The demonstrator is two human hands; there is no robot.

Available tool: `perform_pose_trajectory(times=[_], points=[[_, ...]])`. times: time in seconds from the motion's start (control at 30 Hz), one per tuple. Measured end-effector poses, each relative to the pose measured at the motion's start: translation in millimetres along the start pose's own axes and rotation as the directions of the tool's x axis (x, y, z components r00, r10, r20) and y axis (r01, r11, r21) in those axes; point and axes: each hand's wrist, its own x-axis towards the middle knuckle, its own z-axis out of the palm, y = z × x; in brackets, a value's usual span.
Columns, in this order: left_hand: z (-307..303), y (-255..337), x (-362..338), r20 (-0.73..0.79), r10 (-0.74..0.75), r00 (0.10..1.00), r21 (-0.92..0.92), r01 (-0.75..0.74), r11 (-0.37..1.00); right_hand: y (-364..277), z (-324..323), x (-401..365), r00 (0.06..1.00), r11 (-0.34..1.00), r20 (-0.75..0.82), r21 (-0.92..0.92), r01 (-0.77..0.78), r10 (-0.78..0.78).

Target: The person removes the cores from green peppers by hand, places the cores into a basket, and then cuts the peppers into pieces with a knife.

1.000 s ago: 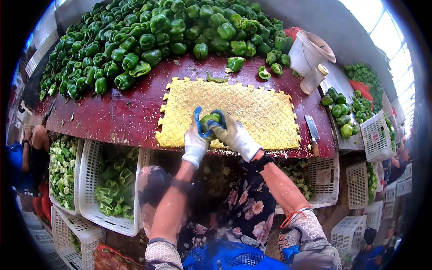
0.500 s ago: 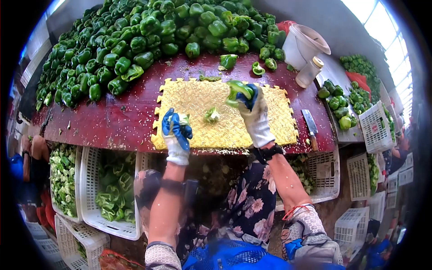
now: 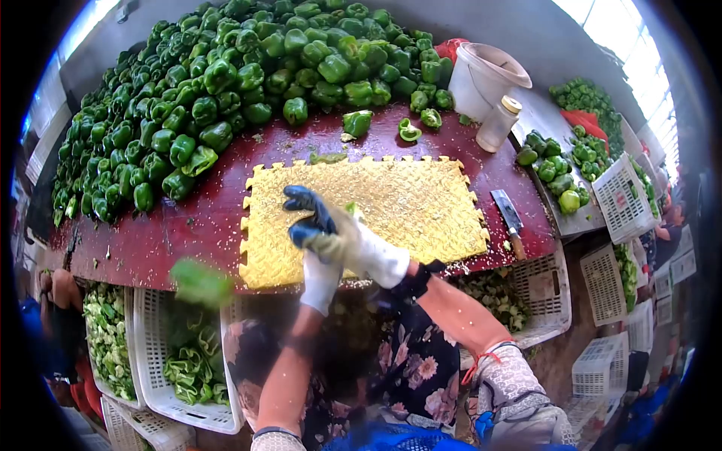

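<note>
My right hand (image 3: 342, 237), in a white glove with blue fingers, reaches across to the left over the yellow mat (image 3: 421, 218). Its blue fingers are spread, with nothing between them. Beneath it, my left hand (image 3: 318, 282) shows mainly its white glove cuff; the fingers are hidden behind the right hand. A small green and white pepper piece (image 3: 352, 208) peeks out just beyond the right hand. To the left, a blurred green pepper piece (image 3: 201, 283) is in the air at the table's front edge, above the white crate (image 3: 153, 338) of cut peppers.
Whole green peppers (image 3: 226, 83) form a large heap at the back of the red table (image 3: 218, 180). A cleaver (image 3: 509, 218) lies right of the mat. Farther back stand a jar (image 3: 498, 126) and a white bucket (image 3: 485, 75). Another crate (image 3: 553, 297) holds trimmings below the table.
My right hand has swung left across my left hand and released the pepper piece, which now flies toward the left crate. The view has shifted, so the table appears lower.
</note>
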Motion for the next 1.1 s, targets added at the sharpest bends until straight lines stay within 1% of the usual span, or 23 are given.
perform_pose_trajectory(times=[0.03,0.07,0.1,0.17,0.2,0.23,0.3,0.33,0.37,0.43,0.5,0.57,0.6,0.63,0.7,0.77,0.83,0.9,0.93,0.97,1.03,1.07,1.1], points=[[-19,28,5,0.103,-0.236,0.966,-0.168,0.251,0.953,9,-12,13,0.999,0.991,-0.043,-0.130,-0.026,0.020],[-26,46,15,-0.076,-0.201,0.977,-0.134,0.190,0.973,16,-27,25,0.978,0.967,-0.173,-0.204,-0.155,0.120],[-33,55,21,-0.128,-0.206,0.970,-0.215,0.176,0.961,-6,-35,33,0.899,0.904,-0.290,-0.180,-0.388,0.328],[-32,34,18,-0.159,-0.154,0.975,0.103,0.172,0.980,33,-79,58,0.867,0.827,-0.432,-0.371,-0.422,0.248],[-30,40,15,-0.142,-0.184,0.973,-0.008,0.185,0.983,40,-96,70,0.822,0.671,-0.527,-0.532,-0.516,0.215],[-29,40,12,-0.071,-0.137,0.988,0.129,0.146,0.981,57,-120,86,0.810,0.649,-0.567,-0.563,-0.512,0.147],[-25,37,13,-0.076,-0.077,0.994,0.100,0.085,0.991,61,-160,121,0.780,0.506,-0.600,-0.625,-0.595,0.175],[-21,40,13,-0.099,-0.195,0.976,-0.205,0.172,0.964,74,-178,139,0.786,0.494,-0.609,-0.654,-0.573,0.105],[-13,24,10,-0.125,-0.166,0.978,-0.202,0.138,0.970,91,-197,154,0.828,0.453,-0.559,-0.750,-0.482,-0.043],[-20,33,12,-0.091,-0.117,0.989,0.029,0.120,0.992,112,-214,176,0.860,0.381,-0.447,-0.860,-0.339,-0.244],[-21,34,14,-0.106,-0.071,0.992,0.009,0.072,0.997,131,-216,186,0.867,0.257,-0.490,-0.853,-0.454,-0.096],[-22,31,12,-0.059,-0.162,0.985,-0.005,0.162,0.987,145,-218,188,0.878,0.203,-0.479,-0.858,-0.472,0.016],[-22,31,11,-0.062,-0.164,0.984,-0.003,0.165,0.986,151,-211,187,0.817,0.175,-0.571,-0.799,-0.575,0.077],[-22,31,11,-0.054,-0.179,0.982,-0.001,0.179,0.984,154,-210,178,0.841,0.229,-0.541,-0.822,-0.521,-0.028],[-21,31,12,-0.047,-0.188,0.981,-0.007,0.188,0.982,146,-209,164,0.883,0.268,-0.467,-0.845,-0.463,0.054],[-19,25,11,-0.098,-0.067,0.993,0.005,0.068,0.998,138,-202,139,0.858,0.485,-0.509,-0.733,-0.476,0.072],[-17,25,9,-0.111,-0.069,0.991,-0.047,0.064,0.997,131,-196,116,0.874,0.586,-0.473,-0.679,-0.442,0.110],[-19,30,8,-0.002,-0.363,0.932,-0.363,0.338,0.869,103,-167,84,0.872,0.468,-0.467,-0.745,-0.476,0.143],[-24,35,11,-0.008,-0.288,0.957,-0.276,0.275,0.921,82,-144,71,0.884,0.350,-0.433,-0.812,-0.467,0.176],[-29,43,13,0.042,-0.348,0.937,-0.399,0.335,0.853,66,-127,61,0.901,0.390,-0.387,-0.812,-0.434,0.196],[-24,39,20,-0.086,-0.306,0.948,-0.538,0.214,0.815,52,-92,38,0.978,0.324,-0.199,-0.922,-0.211,0.069],[-26,41,19,-0.002,-0.374,0.927,-0.622,0.292,0.726,72,-84,32,0.993,0.248,-0.115,-0.961,-0.120,0.035],[-42,66,24,0.137,-0.440,0.887,-0.726,0.392,0.565,59,-63,19,1.000,-0.047,-0.011,-0.999,-0.010,0.010]])
